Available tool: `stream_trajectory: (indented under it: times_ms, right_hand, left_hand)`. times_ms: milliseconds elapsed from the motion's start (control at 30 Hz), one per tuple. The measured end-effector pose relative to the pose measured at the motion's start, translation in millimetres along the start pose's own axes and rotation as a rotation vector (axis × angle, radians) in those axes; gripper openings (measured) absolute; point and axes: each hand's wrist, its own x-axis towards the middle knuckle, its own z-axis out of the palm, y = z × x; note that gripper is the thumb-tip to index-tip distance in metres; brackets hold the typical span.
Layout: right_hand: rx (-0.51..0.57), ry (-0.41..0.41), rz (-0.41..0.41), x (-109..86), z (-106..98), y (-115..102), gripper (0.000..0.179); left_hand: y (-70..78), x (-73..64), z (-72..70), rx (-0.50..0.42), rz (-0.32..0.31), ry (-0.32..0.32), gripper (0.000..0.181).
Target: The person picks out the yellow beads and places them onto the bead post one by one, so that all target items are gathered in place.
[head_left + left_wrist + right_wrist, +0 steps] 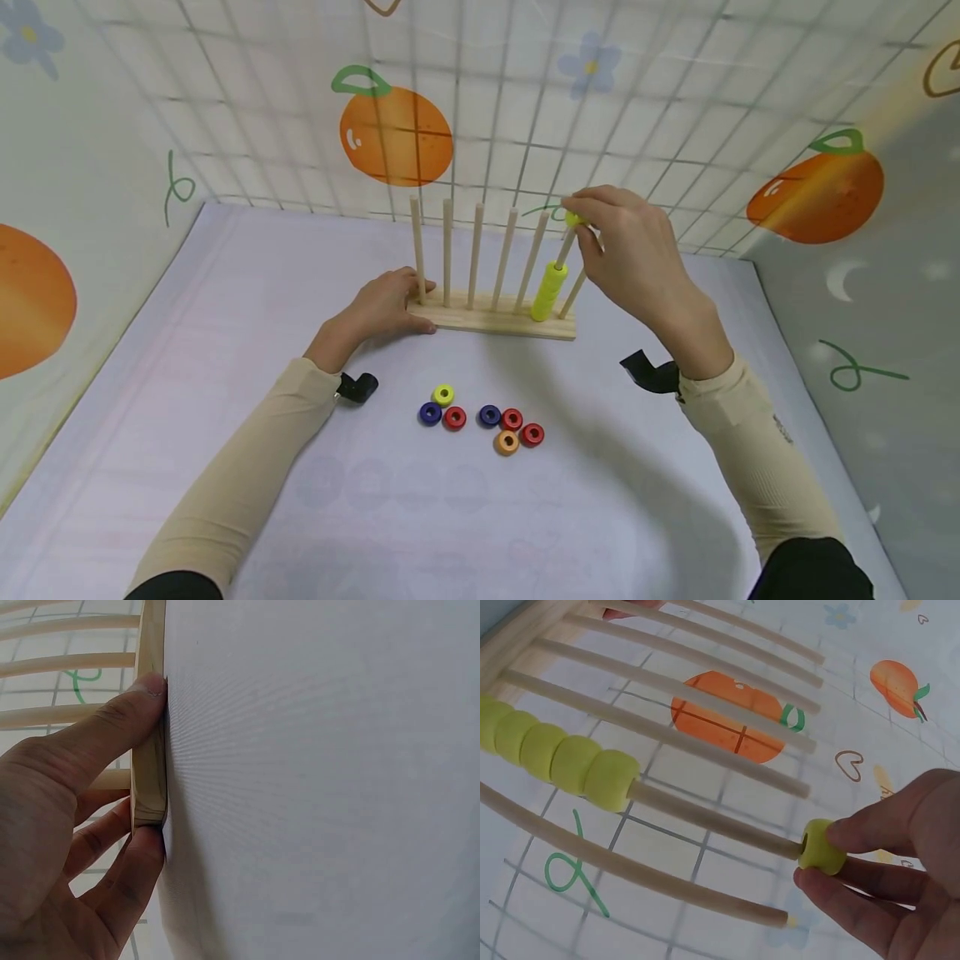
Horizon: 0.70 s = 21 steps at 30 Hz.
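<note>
A wooden peg rack (pixel 491 320) with several upright dowels stands on the white table. My left hand (pixel 384 303) grips the left end of its base; in the left wrist view the thumb lies on the base's long side and fingers wrap the end. Between thumb and fingers, my right hand (pixel 637 250) pinches a yellow bead (pixel 823 847) at the tip of the second dowel from the right. The dowel's tip meets the bead's hole. Lower on that dowel sits a stack of several yellow beads (pixel 549 292). The other dowels carry no beads.
In front of the rack lie loose beads in two groups: a yellow bead (pixel 443 395), a blue bead (pixel 431 414) and a red bead (pixel 454 418), then another blue bead (pixel 490 416), two red ones and an orange bead (pixel 506 442). A printed curtain over wire grid stands behind.
</note>
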Motion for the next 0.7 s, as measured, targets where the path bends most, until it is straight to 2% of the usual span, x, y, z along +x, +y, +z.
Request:
stream_trajectory:
  times_ms: [367, 700]
  right_hand:
    - [0.014, -0.022, 0.029, 2.5, 3.1, 6.8, 0.030]
    - [0.085, -0.066, 0.106, -4.5, 4.4, 9.9, 0.042]
  left_hand:
    - [1.4, -0.2, -0.2, -0.003, -0.017, 0.002, 0.073]
    - [-0.3, 0.5, 0.7, 0.002, -0.009, 0.004, 0.074]
